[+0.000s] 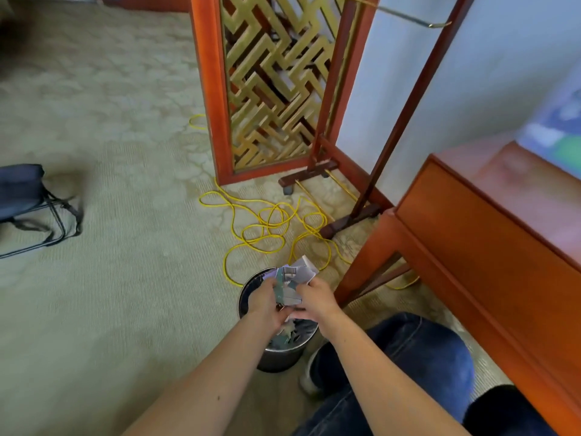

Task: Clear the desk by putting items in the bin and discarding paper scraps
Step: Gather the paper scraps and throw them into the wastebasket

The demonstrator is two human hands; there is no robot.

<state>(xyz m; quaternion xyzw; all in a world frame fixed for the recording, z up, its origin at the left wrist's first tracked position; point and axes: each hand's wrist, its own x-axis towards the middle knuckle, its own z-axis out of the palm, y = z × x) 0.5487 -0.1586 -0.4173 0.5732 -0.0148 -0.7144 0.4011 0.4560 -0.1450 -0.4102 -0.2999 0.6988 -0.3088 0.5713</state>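
Paper scraps (290,283): crumpled, printed sheets in white, grey and teal, creased and bunched, held directly above the bin (276,350). Left hand (268,305) and right hand (316,298) each have a closed grip on the bundle from opposite sides. Bin: round, dark, glossy metal, standing on pale patterned carpet (110,247) beside the reddish wooden worktop (490,221); more scraps lie inside.

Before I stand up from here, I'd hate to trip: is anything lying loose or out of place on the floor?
Yes: a yellow cable sprawls in tangled loops across the carpet between the lattice screen and the metal bin, running under the desk. Both hands, left and right, hold paper scraps over the bin.
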